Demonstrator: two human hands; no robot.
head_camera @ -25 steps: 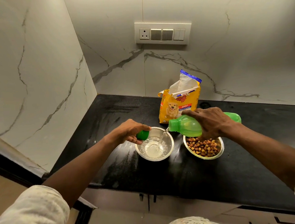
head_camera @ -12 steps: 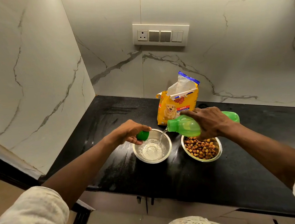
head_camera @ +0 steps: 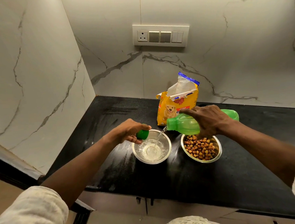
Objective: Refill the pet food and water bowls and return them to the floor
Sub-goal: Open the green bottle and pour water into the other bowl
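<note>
Two steel bowls sit side by side on the black counter. The left water bowl holds clear water. The right food bowl is full of brown kibble. My right hand grips a green water bottle tipped on its side above the food bowl, mouth to the left, and a thin stream of water falls into the left bowl. My left hand holds the green bottle cap at the water bowl's left rim.
An open yellow dog-food bag stands upright just behind the bowls. A switch panel is on the marble back wall. A marble side wall closes the counter's left end. The counter's front edge runs below the bowls.
Water keeps streaming from the bottle and the level in the left bowl has risen a little. Both hands hold nearly the same pose.
</note>
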